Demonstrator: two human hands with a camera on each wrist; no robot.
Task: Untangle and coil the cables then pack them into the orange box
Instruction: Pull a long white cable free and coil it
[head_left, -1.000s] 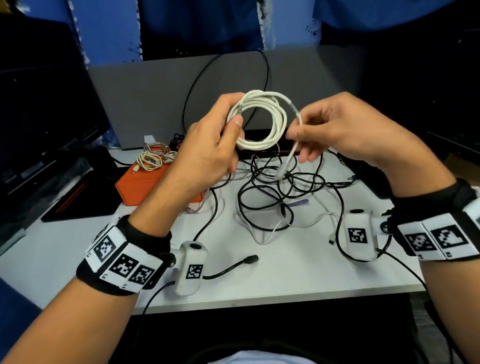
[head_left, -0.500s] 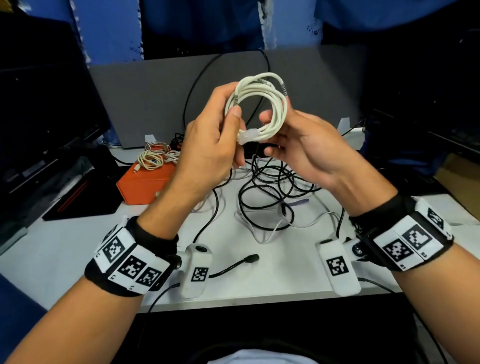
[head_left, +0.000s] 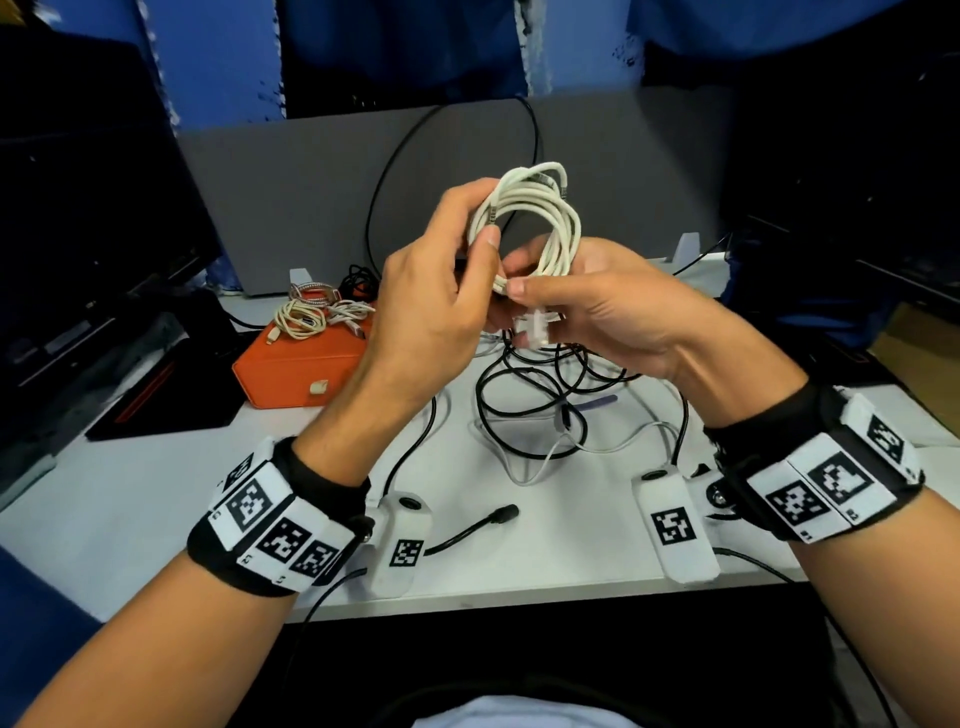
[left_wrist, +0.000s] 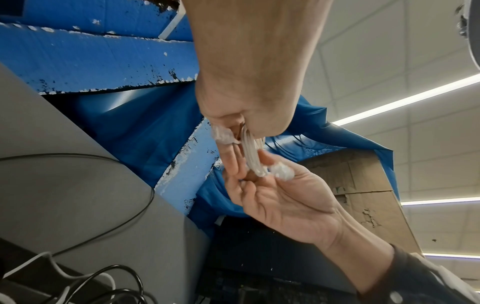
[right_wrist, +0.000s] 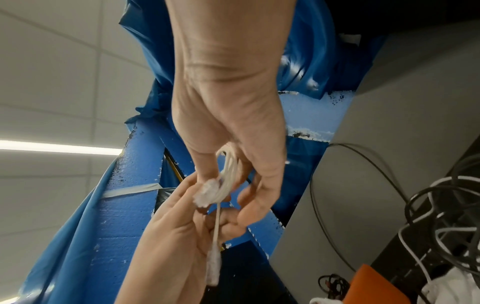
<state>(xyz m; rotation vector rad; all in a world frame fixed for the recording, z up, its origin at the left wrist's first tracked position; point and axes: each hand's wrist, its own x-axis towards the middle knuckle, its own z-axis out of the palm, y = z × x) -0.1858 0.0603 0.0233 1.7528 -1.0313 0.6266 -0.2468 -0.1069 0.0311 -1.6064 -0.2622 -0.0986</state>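
Observation:
A white cable (head_left: 558, 228), wound into a coil, is held up in the air over the table by both hands. My left hand (head_left: 480, 244) pinches the coil's left side between thumb and fingers. My right hand (head_left: 519, 275) grips the coil's lower part, and a white connector (head_left: 535, 330) hangs just under its thumb. The left wrist view shows the coil (left_wrist: 253, 158) edge-on between both hands. In the right wrist view the coil (right_wrist: 228, 179) has a loose end with a plug (right_wrist: 214, 265) hanging down. The orange box (head_left: 296, 369) stands shut at back left.
Coiled beige cables (head_left: 306, 317) lie on the orange box's lid. A tangle of black cables (head_left: 545, 400) and a thin white lead (head_left: 550, 457) cover the white table (head_left: 130, 509) below my hands. A monitor (head_left: 78, 208) stands left, a grey partition (head_left: 311, 197) behind.
My right hand left the cable's loose end at the coil's right, came in under the coil and now grips its lower part. The left hand kept its hold throughout.

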